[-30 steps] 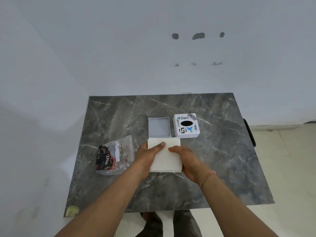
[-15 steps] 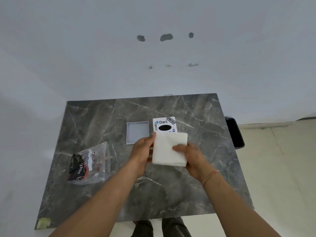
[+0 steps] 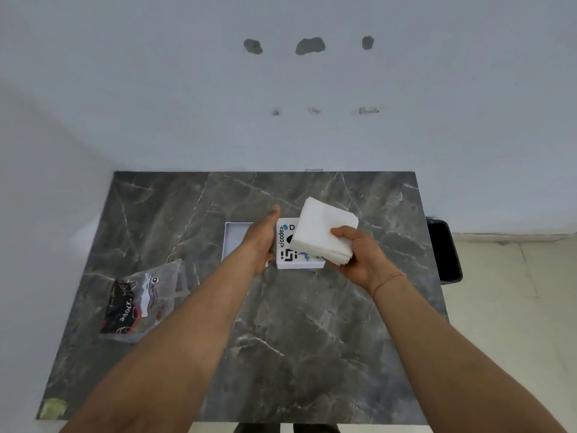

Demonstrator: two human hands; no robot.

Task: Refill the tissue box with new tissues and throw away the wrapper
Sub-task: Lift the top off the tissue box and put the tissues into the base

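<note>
on grey marble table [image 3: 281,339], tissue stack [image 3: 326,234] is gripped by right hand [image 3: 359,257]; left hand [image 3: 262,242] is open over empty tray [image 3: 232,239]; printed lid [image 3: 288,257] lies at 3 o'clock of it; wrapper [image 3: 140,303] at 8 o'clock is not yet discarded; refill is still pending

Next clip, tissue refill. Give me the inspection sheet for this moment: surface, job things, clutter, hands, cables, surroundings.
Surface: grey marble table, against a white wall; yellowish tape scrap at its near left corner.
Job things: tissue stack lifted off the table, partly over the printed lid; open box tray left of the lid; empty wrapper lying at the left.
Clutter: nothing seen.
Hands: right hand grips the stack by its near edge; left hand open, fingers extended, between tray and lid, holding nothing.
Cables: nothing seen.
Surroundings: black bin on the floor by the table's right edge; patched holes in the wall.
</note>
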